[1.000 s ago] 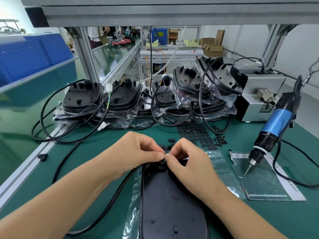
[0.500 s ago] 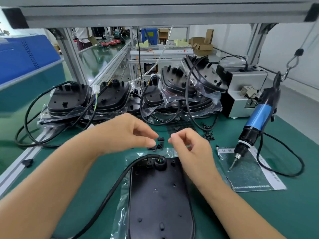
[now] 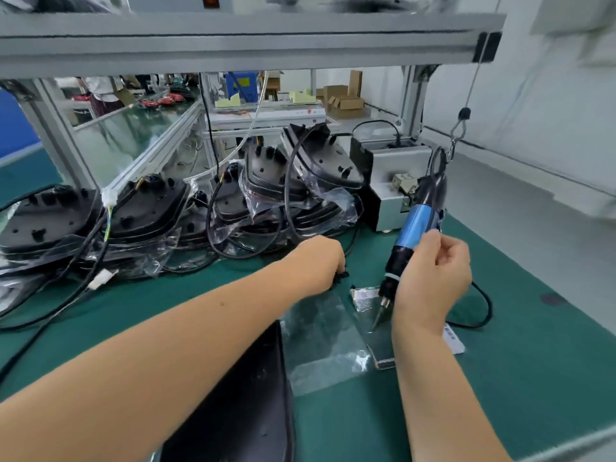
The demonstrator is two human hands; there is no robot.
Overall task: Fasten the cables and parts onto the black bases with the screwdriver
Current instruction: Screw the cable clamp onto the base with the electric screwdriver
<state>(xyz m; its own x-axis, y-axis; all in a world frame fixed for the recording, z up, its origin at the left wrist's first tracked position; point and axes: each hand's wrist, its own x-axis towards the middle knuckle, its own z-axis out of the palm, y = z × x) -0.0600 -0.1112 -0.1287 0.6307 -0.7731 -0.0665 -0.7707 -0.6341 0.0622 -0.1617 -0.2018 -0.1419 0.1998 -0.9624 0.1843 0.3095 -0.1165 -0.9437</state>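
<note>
- Green bench mat (image 3: pixel 533 361) is spreading under everything.
- Black base (image 3: pixel 246 405) is lying nearest, partly under the left forearm.
- Right hand (image 3: pixel 433 278) is curling beside the hanging blue screwdriver (image 3: pixel 415 228); grip unclear.
- Left hand (image 3: pixel 320 261) is pinching small black parts (image 3: pixel 343 274).
- Bagged bases (image 3: pixel 300 181) are stacking behind.

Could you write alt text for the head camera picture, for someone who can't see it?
A person's right hand reaches the hanging blue screwdriver while the left hand picks at small black parts on a green workbench. A black base lies near; bagged bases are piled behind.
</note>
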